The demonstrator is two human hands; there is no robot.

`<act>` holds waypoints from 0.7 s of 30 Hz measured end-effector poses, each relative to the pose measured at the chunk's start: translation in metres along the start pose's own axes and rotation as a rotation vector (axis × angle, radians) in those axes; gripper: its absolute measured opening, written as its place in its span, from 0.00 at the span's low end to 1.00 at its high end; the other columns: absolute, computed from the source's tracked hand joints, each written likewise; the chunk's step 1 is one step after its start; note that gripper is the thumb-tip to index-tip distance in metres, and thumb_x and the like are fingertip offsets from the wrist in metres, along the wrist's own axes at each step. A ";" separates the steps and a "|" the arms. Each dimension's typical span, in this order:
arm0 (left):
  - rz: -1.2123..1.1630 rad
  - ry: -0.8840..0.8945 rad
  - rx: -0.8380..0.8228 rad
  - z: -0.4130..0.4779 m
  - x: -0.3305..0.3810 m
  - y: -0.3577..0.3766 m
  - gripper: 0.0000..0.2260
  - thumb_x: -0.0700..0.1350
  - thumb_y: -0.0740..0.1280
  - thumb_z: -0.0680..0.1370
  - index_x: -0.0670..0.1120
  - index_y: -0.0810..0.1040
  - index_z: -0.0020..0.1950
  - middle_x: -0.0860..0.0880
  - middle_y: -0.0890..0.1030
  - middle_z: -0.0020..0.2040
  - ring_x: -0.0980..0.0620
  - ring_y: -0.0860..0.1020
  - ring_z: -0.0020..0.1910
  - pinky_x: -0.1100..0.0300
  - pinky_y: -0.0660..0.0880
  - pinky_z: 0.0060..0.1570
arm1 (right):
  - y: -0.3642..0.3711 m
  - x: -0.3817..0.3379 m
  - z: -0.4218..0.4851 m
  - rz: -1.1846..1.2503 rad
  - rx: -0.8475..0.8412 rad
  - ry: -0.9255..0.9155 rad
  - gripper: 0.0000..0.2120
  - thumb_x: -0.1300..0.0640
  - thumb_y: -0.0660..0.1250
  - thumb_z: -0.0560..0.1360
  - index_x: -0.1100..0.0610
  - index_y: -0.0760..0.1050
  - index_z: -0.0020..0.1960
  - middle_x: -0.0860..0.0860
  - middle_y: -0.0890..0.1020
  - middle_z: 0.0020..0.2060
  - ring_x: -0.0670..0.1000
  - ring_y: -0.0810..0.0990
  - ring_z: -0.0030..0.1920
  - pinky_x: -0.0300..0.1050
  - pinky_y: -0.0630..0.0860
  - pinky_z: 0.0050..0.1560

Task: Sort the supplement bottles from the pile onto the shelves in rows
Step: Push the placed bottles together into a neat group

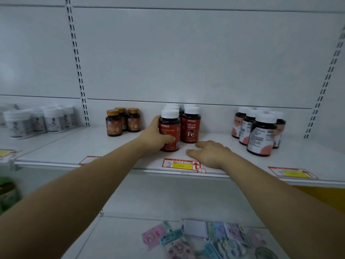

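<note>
My left hand (155, 136) grips a dark bottle with a red label and white cap (170, 128), standing upright at the front of the white shelf (119, 156). Right beside it stands a matching red "Fe" bottle (190, 126), with more white-capped ones in two rows behind. My right hand (209, 153) rests flat on the shelf in front of the "Fe" bottle, fingers straight, holding nothing. Three small brown bottles with orange caps (122, 121) stand to the left. A group of dark bottles with pink labels (259, 130) stands to the right.
White jars (39, 119) fill the neighbouring shelf at the left. Red and yellow price tags (180, 164) line the shelf's front edge. On the lower shelf lies a heap of flat packets (205, 240). Slotted uprights run up the back wall.
</note>
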State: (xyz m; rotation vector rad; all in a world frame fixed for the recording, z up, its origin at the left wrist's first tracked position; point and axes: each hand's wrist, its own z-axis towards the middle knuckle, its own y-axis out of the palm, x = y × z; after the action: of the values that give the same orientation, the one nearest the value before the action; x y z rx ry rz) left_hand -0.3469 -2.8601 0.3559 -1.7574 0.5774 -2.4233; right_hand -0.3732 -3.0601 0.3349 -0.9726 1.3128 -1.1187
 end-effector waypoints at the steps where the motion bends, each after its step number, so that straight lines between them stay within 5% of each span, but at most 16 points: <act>1: 0.001 0.001 0.000 0.002 -0.001 0.000 0.36 0.37 0.72 0.70 0.53 0.59 0.73 0.57 0.74 0.52 0.60 0.74 0.49 0.57 0.69 0.51 | 0.000 0.000 0.000 0.000 -0.003 -0.001 0.38 0.26 0.52 0.69 0.44 0.61 0.74 0.50 0.64 0.73 0.57 0.64 0.70 0.56 0.61 0.68; 5: 0.003 0.002 0.008 0.008 -0.005 0.002 0.37 0.36 0.71 0.71 0.54 0.57 0.73 0.55 0.73 0.55 0.55 0.73 0.54 0.56 0.69 0.54 | -0.001 0.000 -0.001 -0.002 -0.006 -0.005 0.38 0.26 0.52 0.69 0.44 0.60 0.74 0.51 0.64 0.73 0.57 0.64 0.70 0.56 0.61 0.67; 15: 0.045 -0.010 0.011 0.012 -0.008 0.001 0.40 0.38 0.73 0.70 0.56 0.54 0.74 0.64 0.72 0.49 0.65 0.72 0.45 0.61 0.70 0.47 | -0.003 -0.002 -0.004 0.028 0.006 0.002 0.37 0.27 0.55 0.70 0.45 0.63 0.73 0.51 0.67 0.71 0.56 0.67 0.68 0.54 0.64 0.66; 18: 0.027 -0.026 -0.004 0.011 -0.007 -0.002 0.42 0.40 0.74 0.70 0.56 0.51 0.75 0.55 0.73 0.61 0.61 0.74 0.49 0.56 0.71 0.51 | -0.006 -0.001 -0.006 0.106 0.008 -0.006 0.35 0.30 0.58 0.70 0.47 0.65 0.72 0.51 0.69 0.70 0.56 0.69 0.67 0.54 0.66 0.66; 21: 0.039 -0.060 0.017 0.014 -0.006 -0.011 0.45 0.45 0.74 0.71 0.58 0.46 0.76 0.50 0.62 0.74 0.48 0.71 0.65 0.50 0.69 0.59 | -0.013 0.001 -0.002 0.311 0.073 -0.029 0.31 0.36 0.63 0.72 0.51 0.67 0.70 0.54 0.73 0.67 0.54 0.74 0.59 0.46 0.69 0.55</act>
State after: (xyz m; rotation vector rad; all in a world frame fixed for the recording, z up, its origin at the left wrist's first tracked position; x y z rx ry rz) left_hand -0.3304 -2.8515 0.3579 -1.7879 0.5767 -2.3345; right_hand -0.3757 -3.0640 0.3471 -0.6994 1.3372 -0.9031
